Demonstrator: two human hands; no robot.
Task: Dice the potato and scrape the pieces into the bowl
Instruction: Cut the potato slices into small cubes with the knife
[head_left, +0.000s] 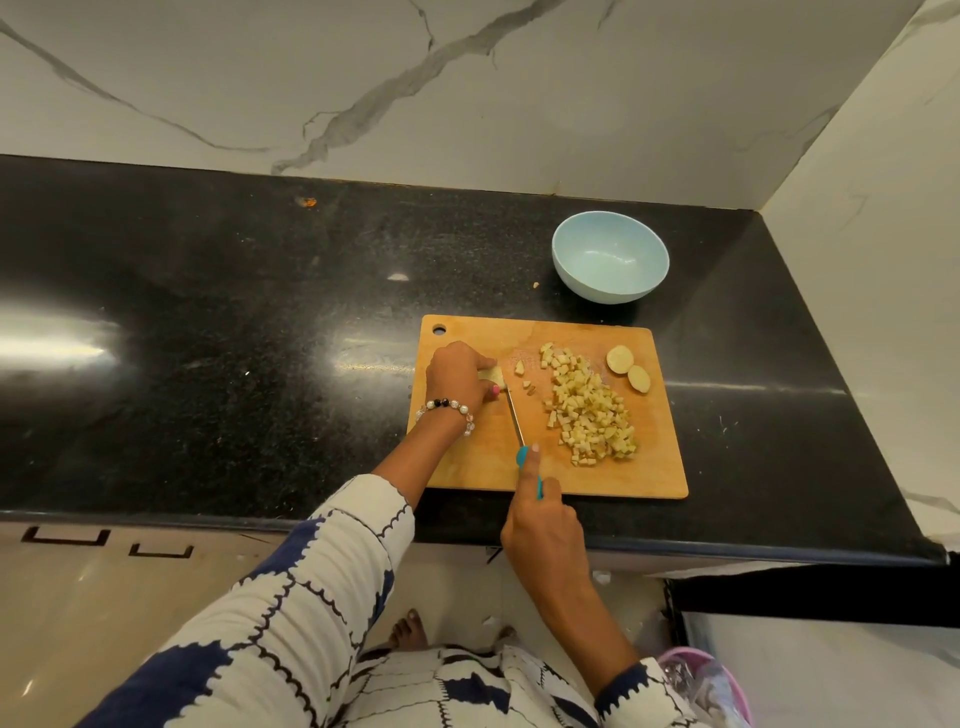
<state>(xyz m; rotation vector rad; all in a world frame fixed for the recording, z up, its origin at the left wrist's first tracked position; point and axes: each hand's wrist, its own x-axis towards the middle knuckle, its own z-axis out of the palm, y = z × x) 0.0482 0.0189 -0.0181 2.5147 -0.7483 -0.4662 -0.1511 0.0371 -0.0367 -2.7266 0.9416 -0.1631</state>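
Holding down the last uncut piece of potato (491, 375) at the left end of the cutting board (483, 467), the left hand (460, 382) has its fingers curled over it, so that only a pale sliver shows at the fingertips. The right hand (540, 525) is closed round the turquoise handle of the knife (515, 421), forefinger laid straight along the top; that grip lies nearer the person, at the board's front edge, and the blade runs away from it, up and slightly left, its tip meeting the potato just beside the left thumb. So the piece lies straight ahead of the knife hand along the blade's own line, and the blade's long axis crosses the piece's exposed right end. Judging from this, the next cut falls very near the holding fingers, and they will need to draw back leftward. The diced heap (589, 410) lies to the right of the blade, well apart from it, with two stray bits between. Two round end slices (628, 368) rest at the board's right. The pale blue bowl (610, 257) stands on the black bench (260, 312) beyond the board's far right corner, holding nothing that can be seen
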